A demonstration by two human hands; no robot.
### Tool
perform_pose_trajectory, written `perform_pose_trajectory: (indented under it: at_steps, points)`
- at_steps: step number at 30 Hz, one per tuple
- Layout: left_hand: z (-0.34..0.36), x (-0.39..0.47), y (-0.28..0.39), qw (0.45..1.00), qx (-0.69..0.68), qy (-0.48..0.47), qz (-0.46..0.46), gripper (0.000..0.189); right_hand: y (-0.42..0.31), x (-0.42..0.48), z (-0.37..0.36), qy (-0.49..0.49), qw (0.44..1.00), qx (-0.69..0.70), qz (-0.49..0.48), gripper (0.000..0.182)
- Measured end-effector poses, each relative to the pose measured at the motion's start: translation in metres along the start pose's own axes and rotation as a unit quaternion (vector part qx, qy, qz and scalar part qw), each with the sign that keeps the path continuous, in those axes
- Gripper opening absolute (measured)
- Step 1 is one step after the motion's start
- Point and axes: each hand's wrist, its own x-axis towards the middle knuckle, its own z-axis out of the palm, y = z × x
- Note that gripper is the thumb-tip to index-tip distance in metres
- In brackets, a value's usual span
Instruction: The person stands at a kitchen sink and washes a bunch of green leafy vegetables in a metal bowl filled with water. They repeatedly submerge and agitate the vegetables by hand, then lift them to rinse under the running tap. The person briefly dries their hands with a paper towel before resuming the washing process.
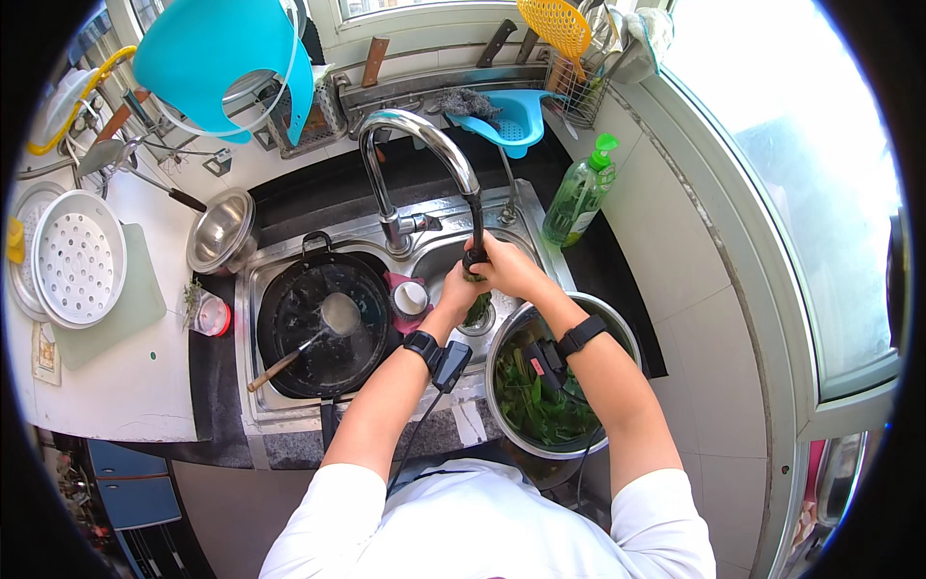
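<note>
Over the right sink basin, my left hand is closed around a small bunch of leafy greens, whose lower leaves hang above the drain. My right hand is beside it with fingers wrapped around the black nozzle at the end of the chrome gooseneck faucet; part of the grip is hidden. Just right of the basin, under my right forearm, a large steel pot holds many green leaves in water.
A black wok with a ladle fills the left basin. Between basins sits a white-handled scrub brush. A green soap bottle stands at the back right. Steel bowls and a white perforated steamer tray are left.
</note>
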Motion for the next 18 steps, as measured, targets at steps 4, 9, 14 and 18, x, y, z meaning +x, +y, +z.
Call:
perform_pose_trajectory:
  at_steps: [4, 9, 14, 18]
  points:
    - [0.001, -0.003, 0.005, 1.0, 0.015, 0.001, 0.002, 0.04, -0.003, -0.001, -0.002, 0.001, 1.0, 0.001, 0.008, 0.035]
    - [-0.015, 0.022, -0.033, 0.997, -0.069, 0.015, -0.008, 0.037, -0.007, -0.002, 0.0, 0.003, 1.0, -0.002, 0.005, 0.035]
    - [-0.005, 0.029, -0.029, 0.937, -0.261, 0.22, -0.079, 0.034, -0.002, -0.004, 0.001, 0.015, 1.0, 0.001, -0.002, 0.034]
    - [-0.01, 0.041, -0.032, 0.912, -0.294, 0.279, -0.067, 0.035, -0.007, -0.005, 0.003, 0.008, 1.0, 0.024, 0.009, 0.035]
